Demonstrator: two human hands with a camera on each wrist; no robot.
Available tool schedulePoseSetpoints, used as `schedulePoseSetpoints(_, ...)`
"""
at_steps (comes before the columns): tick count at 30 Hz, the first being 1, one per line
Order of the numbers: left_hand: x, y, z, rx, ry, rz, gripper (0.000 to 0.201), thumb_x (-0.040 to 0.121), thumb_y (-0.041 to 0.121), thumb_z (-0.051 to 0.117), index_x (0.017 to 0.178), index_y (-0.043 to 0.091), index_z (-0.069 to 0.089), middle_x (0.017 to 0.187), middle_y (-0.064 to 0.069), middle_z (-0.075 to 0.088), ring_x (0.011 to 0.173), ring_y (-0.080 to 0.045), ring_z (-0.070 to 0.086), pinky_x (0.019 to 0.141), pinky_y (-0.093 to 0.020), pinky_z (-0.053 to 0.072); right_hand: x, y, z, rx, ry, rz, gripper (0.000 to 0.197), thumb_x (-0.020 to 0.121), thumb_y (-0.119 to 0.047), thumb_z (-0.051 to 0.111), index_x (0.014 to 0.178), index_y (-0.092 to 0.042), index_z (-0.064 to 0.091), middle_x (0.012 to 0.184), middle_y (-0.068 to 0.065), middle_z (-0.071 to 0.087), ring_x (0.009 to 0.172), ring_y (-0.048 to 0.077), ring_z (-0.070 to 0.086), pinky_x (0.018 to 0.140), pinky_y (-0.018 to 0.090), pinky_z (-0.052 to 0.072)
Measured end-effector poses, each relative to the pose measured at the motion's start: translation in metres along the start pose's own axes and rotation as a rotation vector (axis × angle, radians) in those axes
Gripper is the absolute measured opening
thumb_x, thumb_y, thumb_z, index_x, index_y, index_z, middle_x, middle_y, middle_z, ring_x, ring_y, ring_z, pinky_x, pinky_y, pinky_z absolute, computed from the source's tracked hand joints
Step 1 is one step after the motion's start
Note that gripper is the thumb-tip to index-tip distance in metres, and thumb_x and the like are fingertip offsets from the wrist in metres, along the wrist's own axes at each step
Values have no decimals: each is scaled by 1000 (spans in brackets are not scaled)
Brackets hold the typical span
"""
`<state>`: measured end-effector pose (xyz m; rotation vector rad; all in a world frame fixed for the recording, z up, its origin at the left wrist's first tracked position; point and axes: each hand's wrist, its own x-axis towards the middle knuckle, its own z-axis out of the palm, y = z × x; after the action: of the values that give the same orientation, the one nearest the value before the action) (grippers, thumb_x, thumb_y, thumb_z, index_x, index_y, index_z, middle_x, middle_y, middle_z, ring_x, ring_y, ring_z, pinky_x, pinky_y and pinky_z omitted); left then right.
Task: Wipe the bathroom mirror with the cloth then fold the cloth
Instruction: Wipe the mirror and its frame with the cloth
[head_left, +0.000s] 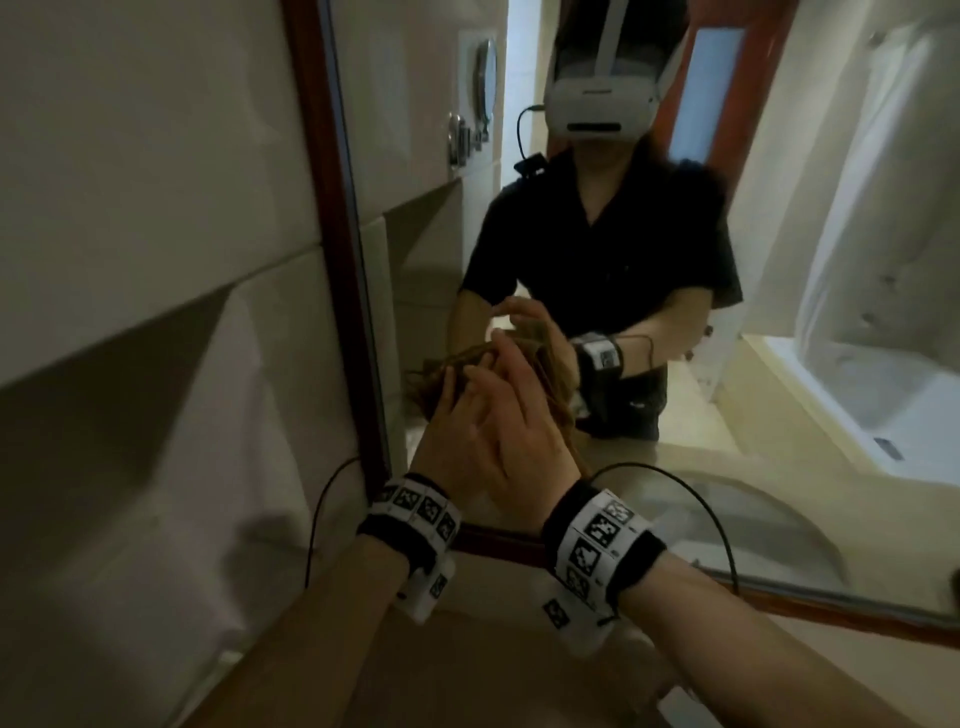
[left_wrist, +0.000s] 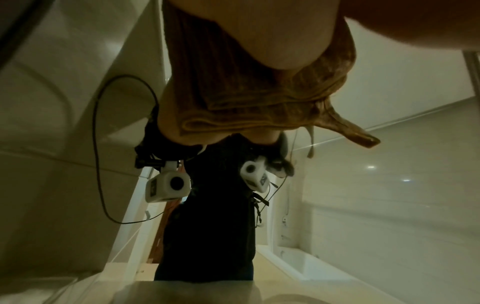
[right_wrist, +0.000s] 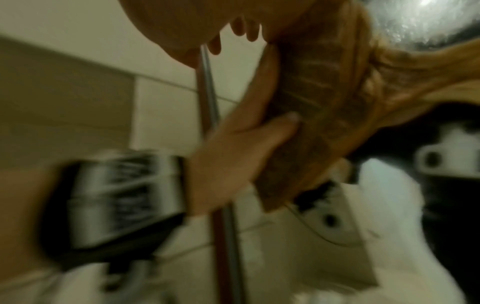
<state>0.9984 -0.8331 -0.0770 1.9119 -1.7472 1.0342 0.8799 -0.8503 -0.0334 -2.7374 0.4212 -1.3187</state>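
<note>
A brown ribbed cloth (head_left: 441, 382) is bunched against the mirror (head_left: 431, 260) near its lower left corner. My left hand (head_left: 460, 400) grips it, thumb pressed on one face in the right wrist view (right_wrist: 283, 123). My right hand (head_left: 511, 395) lies partly over the left and holds the same cloth; its reflection shows fingers curled round the bundle. In the left wrist view the cloth (left_wrist: 246, 92) sits folded in thick layers under my palm (left_wrist: 272, 41), a loose corner hanging out to the right. The right wrist view is blurred; the cloth (right_wrist: 324, 98) hangs beside my left hand (right_wrist: 241, 148).
A red-brown wooden frame (head_left: 337, 249) borders the mirror, with beige wall tiles (head_left: 156, 208) to its left. The glass reflects a person in a headset and a white bathtub (head_left: 883, 405). A beige counter (head_left: 493, 686) lies below my wrists. Thin black cables loop from both wristbands.
</note>
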Motion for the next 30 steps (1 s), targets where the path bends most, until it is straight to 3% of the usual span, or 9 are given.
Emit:
schedulePoseSetpoints(3,-2,-7,-7,-53,2,12,93,83,41,63,150,12,7,148,-8,23,138,-25,24,118,-46,13,5,19,2,-166,-209,-8,59,93,-31,36,148,-11,28,159,11,9,147,23,5,118,42,17)
schedulePoseSetpoints(8,-13,-1,-5,-175,-65,-15,78,93,39,38,155,16,-3,159,-7,15,148,-20,3,119,-49,6,3,32,-8,-151,-328,-84,61,98,-32,42,152,-21,17,161,-4,-6,148,13,-7,120,35,7)
schedulePoseSetpoints(12,-22,17,0,-66,-176,-110,84,90,45,35,154,10,-8,161,-9,4,147,-28,8,119,-53,2,-5,28,-7,-147,-332,-98,59,99,-34,40,152,-22,18,161,-3,-5,148,14,-6,119,32,1)
schedulePoseSetpoints(15,-43,20,13,-10,-350,-57,82,88,51,35,154,11,8,156,-11,24,143,-30,20,118,-55,0,-25,42,1,-241,-416,-159,62,95,-32,47,151,-18,24,161,6,3,148,23,2,119,41,10)
schedulePoseSetpoints(18,-72,21,28,4,-480,32,90,76,45,68,149,11,28,155,-9,30,141,-27,27,119,-53,-4,-59,64,10,-344,-557,-275,74,84,-24,56,150,-19,26,159,9,10,147,24,9,115,43,25)
schedulePoseSetpoints(20,-87,25,36,-7,-534,97,103,69,38,77,150,12,20,158,-6,20,145,-24,20,118,-51,3,-82,74,12,-388,-644,-287,89,74,-22,60,152,-23,18,160,6,9,146,23,14,112,39,31)
schedulePoseSetpoints(23,-97,31,42,-12,-543,106,102,73,32,72,154,16,12,162,-3,10,150,-21,-3,119,-49,-3,-100,79,15,-443,-669,-259,115,56,-15,78,152,-26,16,159,5,15,143,23,23,110,35,26)
schedulePoseSetpoints(26,-97,32,39,-35,-596,79,111,73,35,72,155,14,1,164,-5,-1,150,-22,-8,119,-49,0,-101,79,17,-453,-588,-273,108,59,-14,78,151,-25,22,158,5,21,142,24,27,110,36,29)
schedulePoseSetpoints(30,-103,37,43,-72,-670,112,91,70,45,73,148,14,36,158,-5,26,147,-23,15,119,-47,-6,-108,84,24,-453,-615,-304,97,65,-11,66,151,-25,23,158,7,21,141,25,28,110,38,27)
